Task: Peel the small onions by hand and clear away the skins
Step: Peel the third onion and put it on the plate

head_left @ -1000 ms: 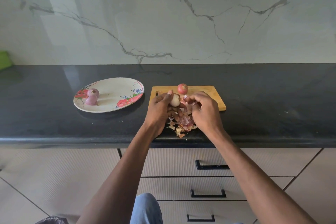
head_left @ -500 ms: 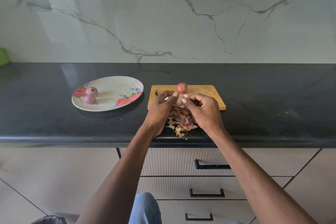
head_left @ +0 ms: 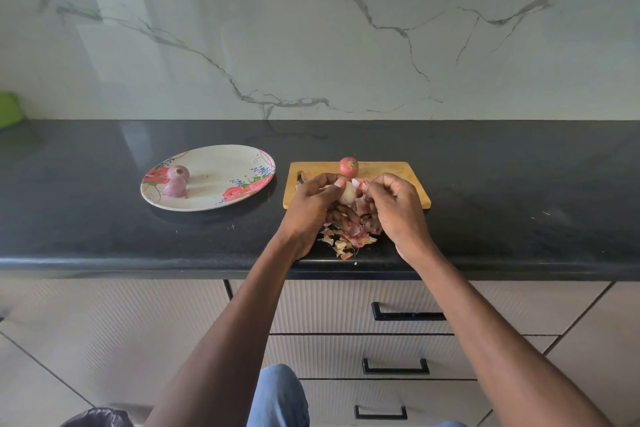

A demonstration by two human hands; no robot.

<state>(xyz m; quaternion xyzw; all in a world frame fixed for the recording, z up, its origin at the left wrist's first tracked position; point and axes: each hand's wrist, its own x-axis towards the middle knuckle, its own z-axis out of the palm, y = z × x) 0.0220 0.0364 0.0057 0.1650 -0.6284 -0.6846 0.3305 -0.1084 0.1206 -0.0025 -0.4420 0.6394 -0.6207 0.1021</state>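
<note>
My left hand (head_left: 313, 204) grips a pale, mostly peeled small onion (head_left: 349, 193) above the front of the wooden cutting board (head_left: 398, 173). My right hand (head_left: 394, 208) pinches a strip of pinkish skin (head_left: 360, 184) at the onion's top. An unpeeled red onion (head_left: 348, 167) stands at the board's back edge. Loose skins (head_left: 349, 236) lie in a heap below my hands near the counter's front edge. Two peeled purple onions (head_left: 176, 180) sit on the left of the floral plate (head_left: 214, 198).
The black countertop (head_left: 519, 191) runs the full width below a marble wall. A green object (head_left: 8, 109) is at the far left. Drawers with black handles (head_left: 405, 315) are under the counter. A dark bag (head_left: 97, 418) shows at the bottom left.
My right hand has shifted from the onion's side to its top and now pulls a strip of skin away. The left hand has turned the onion slightly.
</note>
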